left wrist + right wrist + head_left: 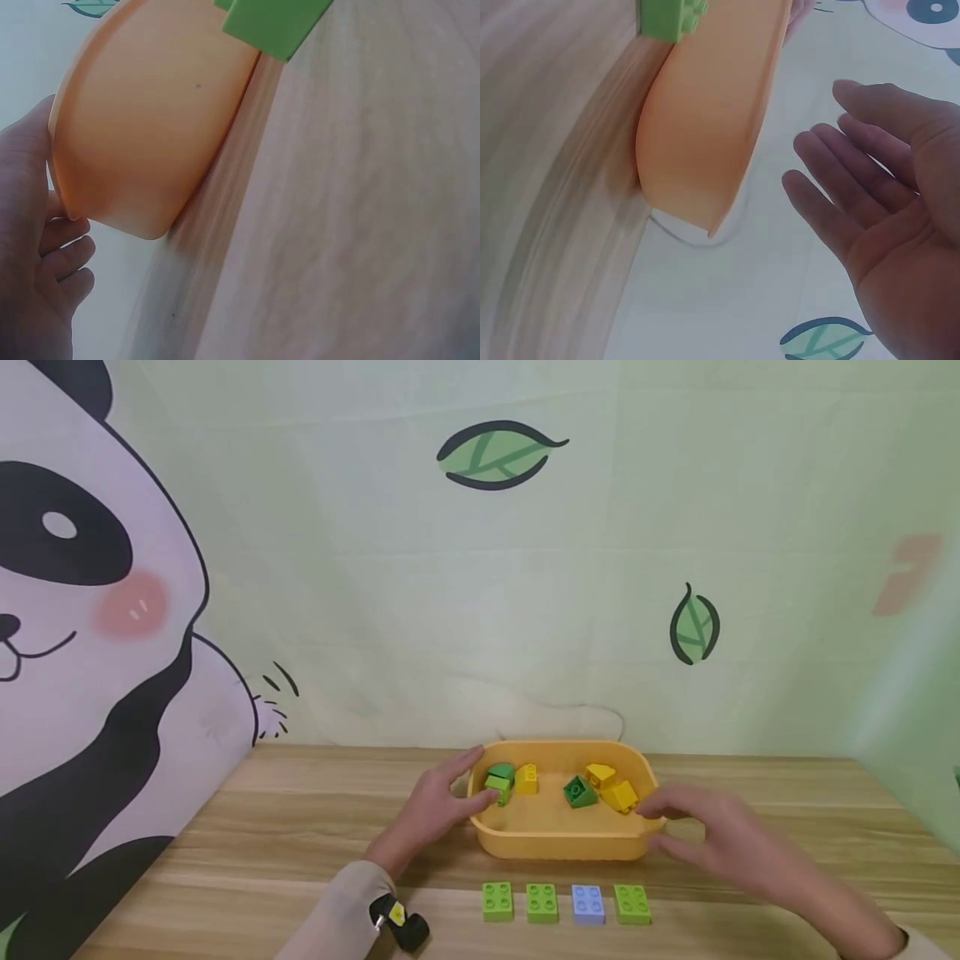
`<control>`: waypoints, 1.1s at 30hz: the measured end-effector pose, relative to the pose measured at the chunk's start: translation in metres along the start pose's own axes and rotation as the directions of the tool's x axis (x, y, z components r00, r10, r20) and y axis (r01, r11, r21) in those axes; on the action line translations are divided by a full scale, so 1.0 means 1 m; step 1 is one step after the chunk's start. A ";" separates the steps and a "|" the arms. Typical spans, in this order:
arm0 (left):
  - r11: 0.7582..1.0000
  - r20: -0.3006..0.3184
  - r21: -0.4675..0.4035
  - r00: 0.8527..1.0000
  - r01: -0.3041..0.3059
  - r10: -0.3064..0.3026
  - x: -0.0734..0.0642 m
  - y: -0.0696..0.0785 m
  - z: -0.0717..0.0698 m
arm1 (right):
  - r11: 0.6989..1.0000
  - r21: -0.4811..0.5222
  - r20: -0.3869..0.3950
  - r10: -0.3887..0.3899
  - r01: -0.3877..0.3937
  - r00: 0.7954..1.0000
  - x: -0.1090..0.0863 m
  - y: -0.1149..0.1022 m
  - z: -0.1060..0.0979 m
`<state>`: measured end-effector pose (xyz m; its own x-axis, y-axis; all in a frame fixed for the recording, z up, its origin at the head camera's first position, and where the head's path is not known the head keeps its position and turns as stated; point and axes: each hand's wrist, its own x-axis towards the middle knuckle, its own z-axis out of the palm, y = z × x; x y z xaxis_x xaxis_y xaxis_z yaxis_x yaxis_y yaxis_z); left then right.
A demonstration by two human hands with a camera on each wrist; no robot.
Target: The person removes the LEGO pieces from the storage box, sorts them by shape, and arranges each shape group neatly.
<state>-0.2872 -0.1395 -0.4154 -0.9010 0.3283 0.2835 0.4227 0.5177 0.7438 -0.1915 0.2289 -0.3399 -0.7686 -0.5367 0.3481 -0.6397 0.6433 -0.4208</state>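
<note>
Yellow tray (558, 845): wrist views crop its bricks.

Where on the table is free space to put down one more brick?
The wooden table is bare left of the left hand, and also right of the right hand toward the far edge. It is crowded in front: four bricks line up close below the yellow tray, itself holding several bricks.

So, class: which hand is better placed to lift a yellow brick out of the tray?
Probably the right hand: its open fingers hover beside the tray's right end, nearest the yellow bricks. The left hand rests against the tray's left rim.
</note>
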 end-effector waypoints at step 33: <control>0.999 0.004 -0.022 1.000 0.025 -0.025 -0.001 0.000 0.000 | 0.999 -0.029 0.074 0.029 -0.027 0.997 0.050 0.033 0.013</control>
<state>-0.2859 -0.1400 -0.4155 -0.9108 0.3185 0.2629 0.3982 0.5085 0.7635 -0.2509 0.2163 -0.3470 -0.7849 -0.5563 0.2729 -0.6182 0.6733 -0.4056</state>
